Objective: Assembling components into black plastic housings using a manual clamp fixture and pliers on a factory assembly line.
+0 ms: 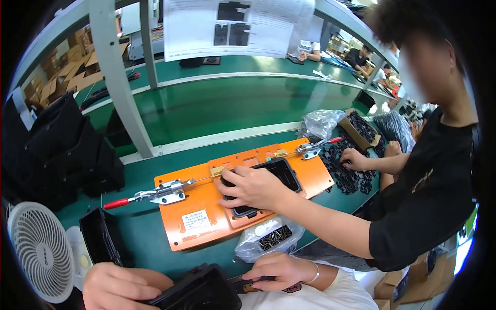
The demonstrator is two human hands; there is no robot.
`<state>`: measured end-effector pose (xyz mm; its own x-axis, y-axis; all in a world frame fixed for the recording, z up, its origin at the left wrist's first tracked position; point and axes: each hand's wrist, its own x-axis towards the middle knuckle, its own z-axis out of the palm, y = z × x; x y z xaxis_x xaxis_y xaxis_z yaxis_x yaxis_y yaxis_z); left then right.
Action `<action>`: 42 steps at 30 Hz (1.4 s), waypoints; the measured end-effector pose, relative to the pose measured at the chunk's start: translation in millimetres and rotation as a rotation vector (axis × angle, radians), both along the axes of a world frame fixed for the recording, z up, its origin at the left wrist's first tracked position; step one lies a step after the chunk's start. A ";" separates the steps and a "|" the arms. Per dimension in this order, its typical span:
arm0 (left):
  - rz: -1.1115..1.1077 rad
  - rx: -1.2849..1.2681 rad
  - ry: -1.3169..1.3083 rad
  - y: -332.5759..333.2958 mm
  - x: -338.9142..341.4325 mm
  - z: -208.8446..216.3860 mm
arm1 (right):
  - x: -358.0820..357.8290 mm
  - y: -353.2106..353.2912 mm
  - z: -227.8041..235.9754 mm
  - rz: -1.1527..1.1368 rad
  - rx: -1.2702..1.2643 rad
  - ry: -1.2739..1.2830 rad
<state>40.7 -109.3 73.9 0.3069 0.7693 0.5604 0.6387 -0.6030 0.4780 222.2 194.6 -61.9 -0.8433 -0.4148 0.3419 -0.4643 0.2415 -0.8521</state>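
Observation:
At the lower edge my left hand point(124, 287) grips a black plastic case point(201, 290) by its left side. My right hand point(281, 271), with a bracelet at the wrist, is closed on a dark narrow piece point(253, 284) beside the case; whether the two are joined I cannot tell. Farther off, an orange fixture plate point(188, 222) with red-handled toggle clamps point(160, 192) holds another black case point(284, 174). A co-worker's hand point(253, 188) rests over that case's left part. Between me and the fixture lies a clear bag with a tray of small screws point(275, 237).
A white fan point(44, 253) and an upright black case point(101, 235) stand at left, before stacked black cases point(57, 150). At right, the co-worker's other hand point(354, 159) touches a heap of small black parts point(351, 178) beside an open carton point(359, 132). A metal post point(116, 77) rises behind.

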 end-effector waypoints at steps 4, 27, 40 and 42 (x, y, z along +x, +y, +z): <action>-0.074 0.022 -0.001 -9.2 -6.4 -2.0 | 16.1 -3.3 -13.1 -0.047 -0.018 -0.038; -0.464 0.401 0.818 -7.4 -38.5 8.1 | -45.2 -81.4 -73.9 0.124 -0.032 -0.366; -0.327 0.158 0.151 -0.4 -38.6 4.3 | -53.9 -51.8 6.5 -0.379 -0.191 -0.083; -0.320 0.178 0.106 -0.7 -34.4 2.9 | -53.8 -60.8 4.1 -0.356 -0.050 0.023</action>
